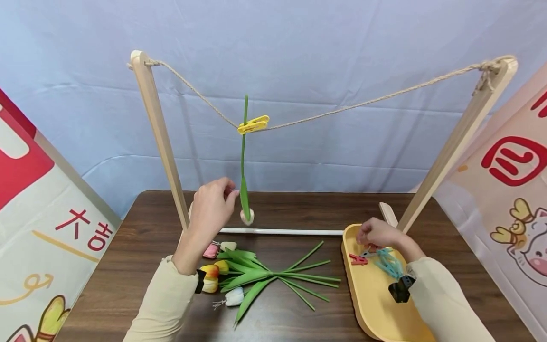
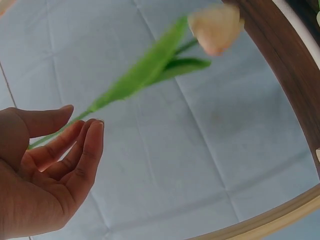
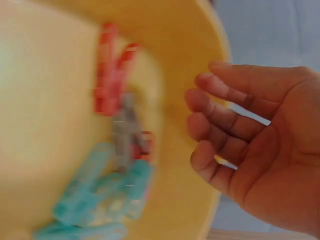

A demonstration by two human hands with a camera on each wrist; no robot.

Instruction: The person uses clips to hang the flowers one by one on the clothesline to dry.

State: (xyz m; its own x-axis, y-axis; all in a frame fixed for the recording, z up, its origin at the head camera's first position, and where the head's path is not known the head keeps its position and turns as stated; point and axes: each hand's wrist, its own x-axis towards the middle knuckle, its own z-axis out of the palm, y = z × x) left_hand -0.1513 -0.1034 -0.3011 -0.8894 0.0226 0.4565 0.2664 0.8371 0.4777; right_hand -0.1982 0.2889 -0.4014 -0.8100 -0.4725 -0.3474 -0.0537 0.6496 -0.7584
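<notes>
A pale tulip hangs head down from the rope, its stem clipped by a yellow clothespin. My left hand is beside the lower stem and leaf; the left wrist view shows thumb and fingers apart, with the tulip's blossom well beyond them. Over the far end of the yellow tray, my right hand has loosely bent fingers and holds nothing. Inside the tray, close to that hand, lie a red clothespin, a grey clothespin and several teal clothespins, blurred in the right wrist view.
A sagging rope joins the left wooden post and the right wooden post. A white bar runs between their feet. Several tulips lie bunched on the brown table, stems pointing right.
</notes>
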